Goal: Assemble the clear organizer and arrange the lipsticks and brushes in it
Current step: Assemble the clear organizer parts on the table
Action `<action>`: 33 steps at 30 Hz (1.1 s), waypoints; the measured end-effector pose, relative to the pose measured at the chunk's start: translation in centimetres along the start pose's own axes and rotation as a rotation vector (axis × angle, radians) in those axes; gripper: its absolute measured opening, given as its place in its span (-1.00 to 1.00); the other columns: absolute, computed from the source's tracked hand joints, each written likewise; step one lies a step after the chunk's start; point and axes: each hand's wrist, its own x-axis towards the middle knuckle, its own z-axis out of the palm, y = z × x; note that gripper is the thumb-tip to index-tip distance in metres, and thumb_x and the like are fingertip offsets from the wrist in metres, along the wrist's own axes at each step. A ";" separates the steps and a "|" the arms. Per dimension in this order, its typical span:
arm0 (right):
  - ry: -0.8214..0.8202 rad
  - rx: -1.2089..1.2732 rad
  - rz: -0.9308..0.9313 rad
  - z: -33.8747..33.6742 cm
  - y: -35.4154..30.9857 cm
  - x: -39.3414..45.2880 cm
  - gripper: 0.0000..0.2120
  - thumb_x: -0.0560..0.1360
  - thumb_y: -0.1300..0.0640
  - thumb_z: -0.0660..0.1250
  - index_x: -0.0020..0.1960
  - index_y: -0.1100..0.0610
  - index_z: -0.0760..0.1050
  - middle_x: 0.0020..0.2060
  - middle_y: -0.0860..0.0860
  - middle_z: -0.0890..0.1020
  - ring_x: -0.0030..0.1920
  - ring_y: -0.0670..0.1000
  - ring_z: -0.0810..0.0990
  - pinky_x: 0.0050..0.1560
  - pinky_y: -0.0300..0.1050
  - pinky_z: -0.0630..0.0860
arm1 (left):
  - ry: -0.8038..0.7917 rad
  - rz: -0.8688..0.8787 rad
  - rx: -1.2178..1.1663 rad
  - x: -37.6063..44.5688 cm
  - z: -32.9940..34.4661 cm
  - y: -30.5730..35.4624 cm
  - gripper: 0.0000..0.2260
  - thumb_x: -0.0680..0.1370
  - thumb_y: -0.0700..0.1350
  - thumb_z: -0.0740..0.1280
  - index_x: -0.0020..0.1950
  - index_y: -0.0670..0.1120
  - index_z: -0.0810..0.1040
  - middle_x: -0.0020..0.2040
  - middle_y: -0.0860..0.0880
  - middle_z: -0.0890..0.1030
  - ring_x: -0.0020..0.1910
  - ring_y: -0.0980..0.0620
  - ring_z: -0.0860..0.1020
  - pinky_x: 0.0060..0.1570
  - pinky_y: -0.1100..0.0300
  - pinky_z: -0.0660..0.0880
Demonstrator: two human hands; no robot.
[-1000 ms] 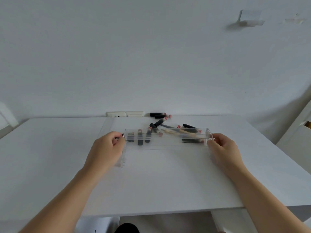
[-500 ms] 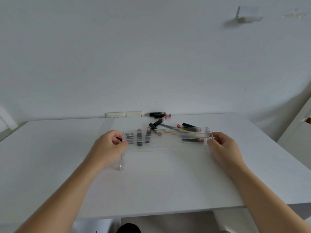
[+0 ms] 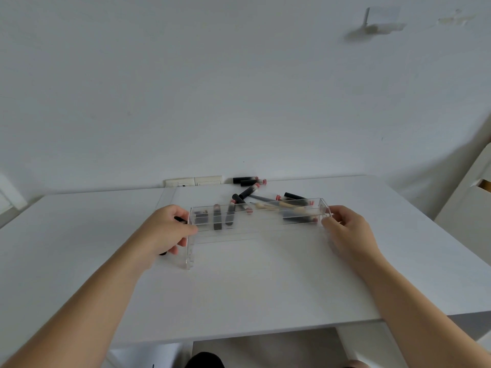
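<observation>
Table (image 3: 79, 235) white, wall behind w/ sockets (image 3: 194, 181); both hands grip clear organizer (image 3: 257, 224) ends.

- I see a plain white surface (image 3: 252, 293) that runs back to the wall.
- A clear organizer (image 3: 259, 221) stands on it at mid-depth, with its left side panel reaching down to the tabletop.
- Just beyond the organizer, black lipsticks (image 3: 248, 192) with pink ends lie scattered at mixed angles.
- Among them I make out a brush (image 3: 281, 206) with a pale handle, partly seen through the clear plastic.
- Two more black tubes (image 3: 245, 180) lie at the far edge, against the wall.
</observation>
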 end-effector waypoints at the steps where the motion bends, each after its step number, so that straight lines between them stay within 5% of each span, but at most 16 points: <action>1: -0.001 0.000 -0.002 0.0 0.0 0.0 -0.84 0.47 0.08 0.32 -0.03 -0.09 0.64 -0.41 -0.12 0.57 -0.52 -0.07 0.47 -0.52 -0.19 0.41 | 0.004 -0.009 0.018 0.1 0.0 0.1 -0.83 0.48 -0.10 0.48 0.01 0.05 0.56 -0.35 -0.03 0.65 -0.46 0.00 0.54 -0.31 0.14 0.41; 11: -0.017 -0.001 -0.014 0.0 0.2 0.1 -0.85 0.48 0.07 0.31 -0.02 -0.08 0.62 -0.34 -0.06 0.58 -0.49 -0.02 0.47 -0.48 -0.14 0.41 | 0.007 -0.032 0.131 0.1 0.9 0.6 -0.82 0.50 -0.19 0.39 0.04 0.01 0.47 -0.20 -0.10 0.59 -0.51 0.05 0.52 -0.64 0.35 0.31; 19: -0.043 -0.045 -0.015 0.0 0.3 0.5 -0.93 0.49 0.06 0.33 -0.08 -0.10 0.54 -0.25 -0.04 0.59 -0.36 0.05 0.51 -0.31 -0.09 0.42 | -0.033 -0.031 0.109 -0.2 1.3 1.0 -0.78 0.55 -0.16 0.42 0.11 -0.07 0.43 -0.13 -0.13 0.52 -0.37 -0.02 0.51 -0.59 0.31 0.39; 24: -0.025 -0.012 0.021 0.0 0.1 0.3 -0.88 0.38 -0.06 0.28 -0.13 -0.17 0.57 -0.41 -0.13 0.55 -0.44 -0.02 0.46 -0.35 -0.13 0.39 | 0.075 0.066 0.134 -0.7 1.6 0.1 -0.90 0.59 -0.01 0.35 0.02 -0.01 0.49 -0.19 -0.10 0.61 -0.34 -0.06 0.60 -0.31 0.01 0.62; 33: -0.062 -0.063 -0.026 0.0 0.3 0.5 -0.86 0.53 0.08 0.29 -0.15 -0.14 0.50 -0.29 -0.10 0.55 -0.41 -0.01 0.44 -0.35 -0.12 0.36 | 0.159 0.108 0.169 -0.7 2.7 -0.7 -0.92 0.56 -0.19 0.22 -0.08 -0.01 0.41 -0.16 -0.18 0.61 -0.45 -0.09 0.46 -0.35 0.10 0.44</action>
